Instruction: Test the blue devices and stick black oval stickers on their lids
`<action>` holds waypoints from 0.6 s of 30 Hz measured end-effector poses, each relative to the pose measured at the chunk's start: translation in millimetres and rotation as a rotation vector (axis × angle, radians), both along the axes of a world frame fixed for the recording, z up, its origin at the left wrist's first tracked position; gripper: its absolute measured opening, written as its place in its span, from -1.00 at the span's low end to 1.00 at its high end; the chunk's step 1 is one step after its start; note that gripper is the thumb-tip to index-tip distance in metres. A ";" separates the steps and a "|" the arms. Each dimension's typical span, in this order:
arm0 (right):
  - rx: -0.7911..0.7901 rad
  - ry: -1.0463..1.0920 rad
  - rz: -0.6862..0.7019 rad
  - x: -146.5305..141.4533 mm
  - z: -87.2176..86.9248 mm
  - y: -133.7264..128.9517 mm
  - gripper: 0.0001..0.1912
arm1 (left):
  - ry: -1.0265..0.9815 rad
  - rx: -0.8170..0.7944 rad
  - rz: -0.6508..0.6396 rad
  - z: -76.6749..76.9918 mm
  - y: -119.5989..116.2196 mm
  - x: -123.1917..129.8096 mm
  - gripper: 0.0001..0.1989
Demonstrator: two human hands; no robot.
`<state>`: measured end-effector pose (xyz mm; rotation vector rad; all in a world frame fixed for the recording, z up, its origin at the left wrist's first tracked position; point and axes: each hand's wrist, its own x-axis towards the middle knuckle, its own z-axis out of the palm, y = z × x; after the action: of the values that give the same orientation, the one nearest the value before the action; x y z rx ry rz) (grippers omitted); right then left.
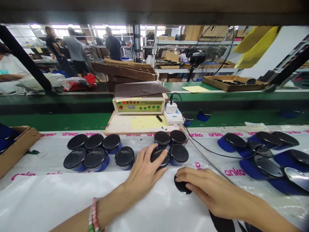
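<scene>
My left hand (145, 166) has its fingers spread over and against a round blue-sided unit with a glossy black top (159, 158). Similar round units (178, 153) stand close by, right of that hand, and another group (95, 158) stands to its left. Low on the white sheet (96, 193), my right hand (202, 185) pinches a glossy black disc (182, 187), which is tilted toward me. Its underside is hidden from me. Under my right forearm shows part of a dark object (220, 222) that I cannot make out.
More blue units (262, 166) lie tilted at the right. A control box with buttons (138, 104) stands ahead, beside a white power adapter (171, 111) with cables. A cardboard box (20, 149) is at the left. Several people (74, 48) are in the background.
</scene>
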<state>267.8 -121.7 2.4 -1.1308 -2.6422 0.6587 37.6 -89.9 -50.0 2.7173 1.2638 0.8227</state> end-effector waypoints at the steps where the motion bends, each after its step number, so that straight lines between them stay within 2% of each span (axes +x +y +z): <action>1: -0.039 -0.055 0.029 -0.2 1.6 -1.1 -0.66 | 0.040 0.084 -0.022 -0.5 -0.1 1.0 -0.57; 3: -0.074 -0.139 0.072 -3.4 3.5 0.7 -0.63 | 0.113 0.179 -0.089 -1.2 0.0 2.6 -0.57; 6: -0.050 -0.230 0.157 -9.0 5.5 6.6 -0.64 | 0.183 0.169 -0.147 -1.7 1.0 2.7 -0.52; 11: 0.246 -0.387 0.265 -13.5 8.5 -1.2 -0.80 | 0.209 0.133 -0.136 -1.7 1.2 1.2 -0.49; 13: 0.357 -0.422 0.280 -15.7 9.3 -9.2 -0.79 | 0.213 0.118 -0.138 -1.3 0.4 1.4 -0.48; 15: 0.394 -0.425 0.278 -16.8 10.5 -16.0 -0.75 | 0.211 0.109 -0.139 -0.8 -0.2 2.0 -0.48; 18: 0.362 -0.390 0.266 -8.9 15.4 -20.6 -0.73 | 0.208 0.107 -0.133 -0.1 -0.4 2.7 -0.48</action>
<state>258.9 -142.2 17.8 -0.8821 -3.0986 -0.0230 40.3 -90.3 -50.1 2.9998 1.0829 0.6261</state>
